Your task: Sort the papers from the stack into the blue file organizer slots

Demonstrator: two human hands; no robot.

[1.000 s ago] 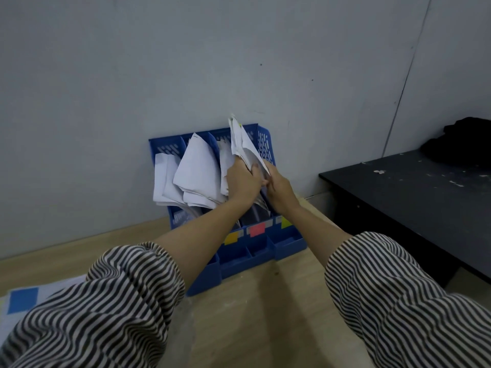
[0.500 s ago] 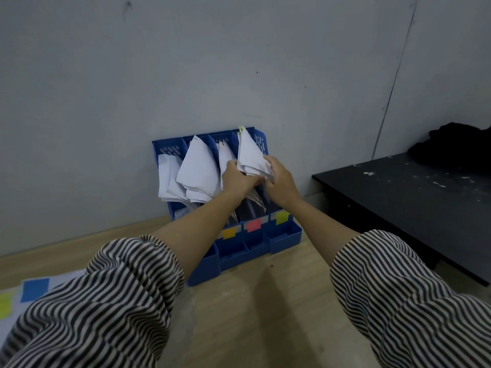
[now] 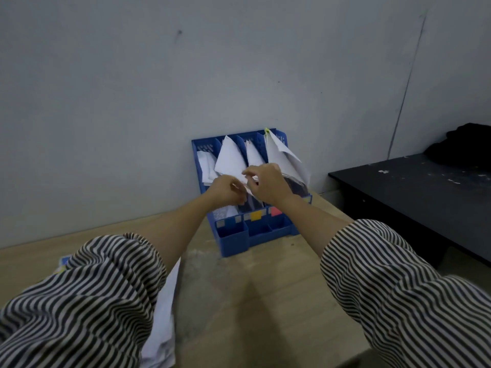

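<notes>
A person in striped sleeves reaches both hands to a blue organizer (image 3: 259, 235) that stands against the grey wall (image 3: 132, 102) at 12 o'clock on a pale wooden desk (image 3: 252, 301). The organizer's long axis runs left to right, its four upright slots opening toward the person, with small open trays along its front edge carrying grey, yellow and red labels. White papers (image 3: 229, 160) stand upright in every slot, their corners pointing up; the bundle in the rightmost slot (image 3: 285, 160) leans out toward 2 o'clock and bears a yellow-green tag at its tip. The left hand (image 3: 225, 189) is curled in front of the second slot, and the right hand (image 3: 267, 181) is beside it with fingers bent at the lower edge of the papers there; whether either one actually pinches a sheet cannot be told. More white sheets (image 3: 162, 322) lie on the desk at 7 o'clock, partly under the left sleeve. A black table (image 3: 425, 203) stands at 3 o'clock with dark cloth (image 3: 467, 147) on its far end.
</notes>
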